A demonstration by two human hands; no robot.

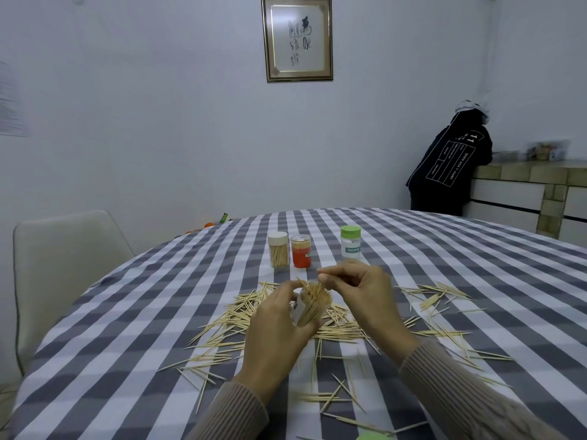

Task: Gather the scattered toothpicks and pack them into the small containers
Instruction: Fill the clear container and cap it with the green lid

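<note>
My left hand [279,325] grips a small clear container [313,304] tilted toward me and packed with toothpicks. My right hand [355,287] hovers just above its mouth, thumb and fingers pinching a few toothpicks. Many loose toothpicks [228,328] lie scattered on the checked tablecloth [127,360] around and under both hands. Farther back stand three containers: a white-capped one [278,249] full of toothpicks, a red one [300,251] with a clear cap, and a white one with a green cap [350,242].
A white chair [60,268] stands at the table's left edge. A green lid [371,436] shows at the bottom edge of the view. A person in a dark hooded jacket [451,163] leans on a counter [533,185] at the far right.
</note>
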